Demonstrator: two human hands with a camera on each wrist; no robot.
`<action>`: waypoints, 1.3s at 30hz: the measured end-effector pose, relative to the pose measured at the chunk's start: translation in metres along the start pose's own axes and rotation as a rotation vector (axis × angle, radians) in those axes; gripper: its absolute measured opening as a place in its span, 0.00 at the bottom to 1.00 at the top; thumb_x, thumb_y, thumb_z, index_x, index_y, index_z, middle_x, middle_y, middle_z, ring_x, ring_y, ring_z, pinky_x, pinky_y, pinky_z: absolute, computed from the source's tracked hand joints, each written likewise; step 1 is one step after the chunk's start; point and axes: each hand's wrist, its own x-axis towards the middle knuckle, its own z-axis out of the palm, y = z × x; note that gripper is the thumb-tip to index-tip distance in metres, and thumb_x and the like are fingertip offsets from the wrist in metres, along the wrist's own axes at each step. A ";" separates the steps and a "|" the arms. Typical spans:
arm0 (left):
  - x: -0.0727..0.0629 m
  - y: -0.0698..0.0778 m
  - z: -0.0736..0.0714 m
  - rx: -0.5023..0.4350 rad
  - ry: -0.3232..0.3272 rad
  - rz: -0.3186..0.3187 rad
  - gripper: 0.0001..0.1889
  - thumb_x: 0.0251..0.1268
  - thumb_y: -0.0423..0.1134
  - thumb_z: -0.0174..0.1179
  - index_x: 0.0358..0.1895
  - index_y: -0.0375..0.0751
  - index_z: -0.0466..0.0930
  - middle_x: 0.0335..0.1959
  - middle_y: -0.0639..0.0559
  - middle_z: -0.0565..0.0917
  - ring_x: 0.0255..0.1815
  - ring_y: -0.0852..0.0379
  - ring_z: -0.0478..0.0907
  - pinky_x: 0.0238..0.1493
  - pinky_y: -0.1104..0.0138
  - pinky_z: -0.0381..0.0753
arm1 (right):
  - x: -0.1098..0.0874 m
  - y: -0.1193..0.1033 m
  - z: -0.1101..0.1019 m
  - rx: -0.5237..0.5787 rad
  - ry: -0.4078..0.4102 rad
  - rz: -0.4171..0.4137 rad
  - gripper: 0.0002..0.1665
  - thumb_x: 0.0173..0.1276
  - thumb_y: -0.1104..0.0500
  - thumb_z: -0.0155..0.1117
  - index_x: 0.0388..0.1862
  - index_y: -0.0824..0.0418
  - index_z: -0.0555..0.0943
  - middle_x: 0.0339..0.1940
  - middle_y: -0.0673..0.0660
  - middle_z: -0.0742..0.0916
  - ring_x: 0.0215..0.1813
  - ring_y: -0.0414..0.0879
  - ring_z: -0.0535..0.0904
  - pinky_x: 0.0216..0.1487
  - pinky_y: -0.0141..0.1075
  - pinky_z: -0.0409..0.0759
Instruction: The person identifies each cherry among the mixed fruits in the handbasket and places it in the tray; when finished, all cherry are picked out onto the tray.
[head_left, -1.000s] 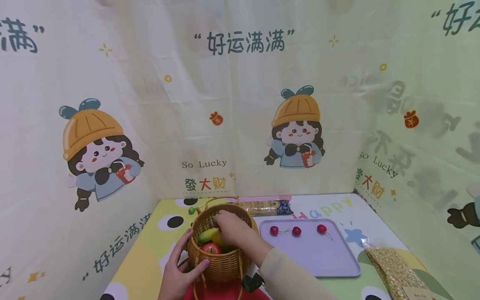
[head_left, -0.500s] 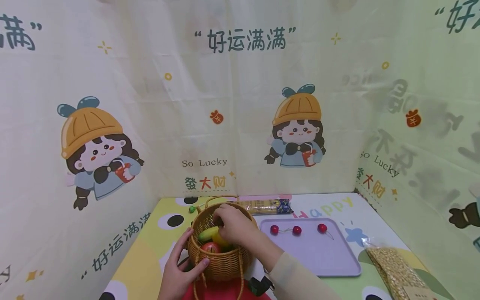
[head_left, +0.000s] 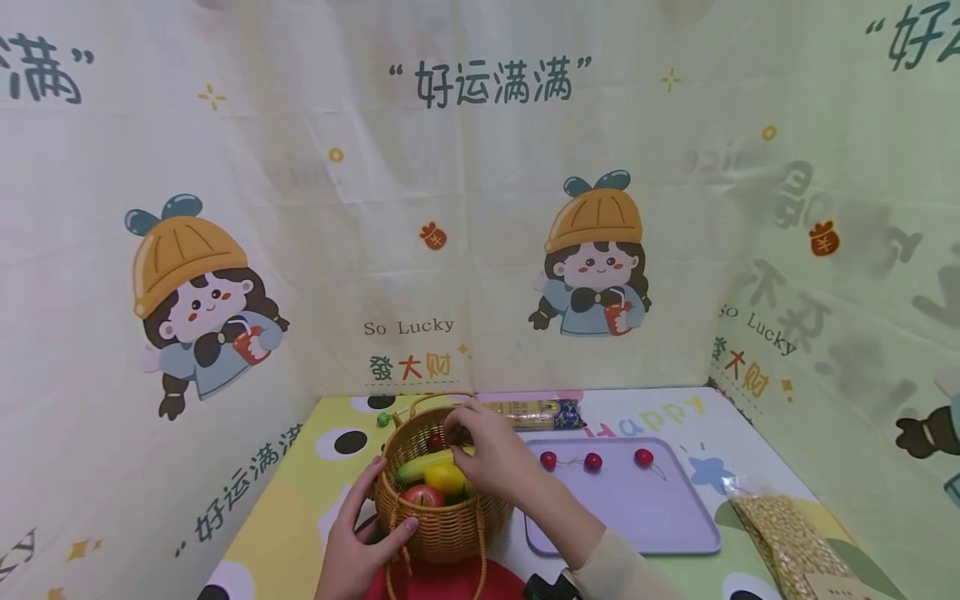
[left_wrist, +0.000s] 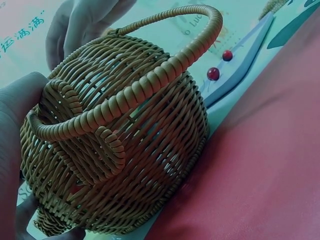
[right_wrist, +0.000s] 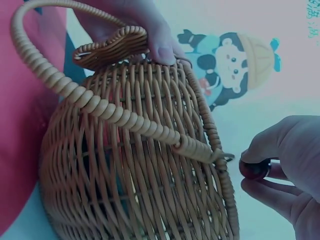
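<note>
A wicker basket (head_left: 444,537) stands at the table's near middle, holding a green-yellow banana (head_left: 424,467), a yellow lemon (head_left: 445,480) and a red apple-like fruit (head_left: 423,497). My left hand (head_left: 362,529) grips the basket's left side, thumb on the front wall, fingers around the outside. Over the basket's right rim, my right hand (head_left: 491,450) pinches a dark red cherry (right_wrist: 254,170) between thumb and fingers. Deeper inside, a small dark red thing (head_left: 434,442) shows near the back wall. The lower contents are hidden by the weave.
Right of the basket lies a purple tray (head_left: 622,521) bearing three cherries (head_left: 593,462). A long golden packet (head_left: 528,414) lies behind. A bag of pale grains (head_left: 791,537) is at the right, a small green round thing (head_left: 384,419) at back left. Red cloth (left_wrist: 250,170) lies beneath the basket's front.
My right hand has risen from inside the basket and moved right to its rim, a cherry now visible in its fingers. The lemon is uncovered. My left hand stays put.
</note>
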 end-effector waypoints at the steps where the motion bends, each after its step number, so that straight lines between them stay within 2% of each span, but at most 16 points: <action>1: 0.000 0.000 0.000 -0.002 0.000 -0.001 0.47 0.63 0.48 0.84 0.84 0.73 0.68 0.90 0.58 0.63 0.84 0.42 0.64 0.68 0.38 0.88 | -0.003 0.000 -0.002 0.012 0.011 0.006 0.15 0.72 0.65 0.78 0.54 0.53 0.87 0.52 0.48 0.86 0.54 0.43 0.85 0.59 0.37 0.92; 8: -0.002 -0.001 0.001 -0.014 0.003 0.000 0.48 0.63 0.47 0.84 0.84 0.72 0.68 0.90 0.59 0.63 0.85 0.43 0.64 0.68 0.42 0.89 | -0.027 0.009 -0.016 0.090 0.087 0.054 0.15 0.69 0.66 0.78 0.52 0.55 0.88 0.50 0.47 0.83 0.51 0.42 0.84 0.58 0.36 0.93; 14: -0.002 0.000 0.001 -0.012 0.008 0.006 0.48 0.63 0.47 0.85 0.83 0.73 0.68 0.89 0.62 0.63 0.83 0.47 0.65 0.68 0.46 0.90 | -0.050 0.027 -0.025 0.110 0.142 0.116 0.18 0.67 0.68 0.80 0.50 0.51 0.87 0.49 0.45 0.84 0.51 0.40 0.86 0.56 0.37 0.94; 19: -0.002 0.000 0.000 -0.009 0.003 0.000 0.48 0.63 0.47 0.85 0.84 0.73 0.68 0.89 0.61 0.63 0.82 0.46 0.66 0.66 0.48 0.91 | -0.067 0.040 -0.029 0.099 0.191 0.189 0.18 0.67 0.66 0.82 0.49 0.48 0.87 0.50 0.42 0.84 0.50 0.36 0.86 0.52 0.29 0.91; 22: -0.002 0.000 0.000 -0.007 -0.001 -0.007 0.48 0.63 0.47 0.85 0.84 0.73 0.68 0.89 0.60 0.63 0.83 0.43 0.66 0.65 0.49 0.92 | -0.077 0.048 -0.029 0.080 0.227 0.177 0.19 0.64 0.68 0.83 0.47 0.50 0.87 0.48 0.43 0.84 0.48 0.37 0.85 0.49 0.28 0.90; 27: -0.001 0.000 0.001 -0.013 -0.005 -0.016 0.48 0.63 0.49 0.84 0.84 0.73 0.67 0.90 0.59 0.62 0.84 0.38 0.66 0.63 0.47 0.93 | -0.095 0.063 -0.027 0.121 0.271 0.157 0.23 0.60 0.77 0.79 0.44 0.53 0.85 0.45 0.48 0.83 0.45 0.41 0.85 0.52 0.31 0.93; 32: -0.002 0.000 0.001 -0.033 -0.006 -0.019 0.48 0.62 0.47 0.85 0.84 0.72 0.68 0.90 0.60 0.62 0.82 0.35 0.68 0.57 0.52 0.95 | -0.112 0.078 -0.021 0.151 0.212 0.258 0.22 0.61 0.77 0.78 0.44 0.54 0.86 0.45 0.48 0.83 0.48 0.39 0.86 0.54 0.30 0.93; 36: -0.003 0.001 0.001 -0.030 -0.005 -0.015 0.49 0.63 0.47 0.85 0.84 0.72 0.68 0.90 0.59 0.62 0.82 0.37 0.68 0.59 0.52 0.95 | -0.122 0.091 -0.013 0.091 0.133 0.330 0.19 0.61 0.73 0.82 0.42 0.53 0.87 0.44 0.46 0.83 0.47 0.39 0.84 0.50 0.29 0.92; 39: -0.003 0.002 0.001 -0.024 -0.007 -0.018 0.49 0.63 0.47 0.84 0.84 0.72 0.67 0.90 0.59 0.62 0.83 0.37 0.67 0.61 0.50 0.94 | -0.128 0.099 -0.007 0.053 0.063 0.342 0.18 0.61 0.70 0.83 0.43 0.53 0.87 0.43 0.46 0.84 0.47 0.40 0.83 0.49 0.32 0.93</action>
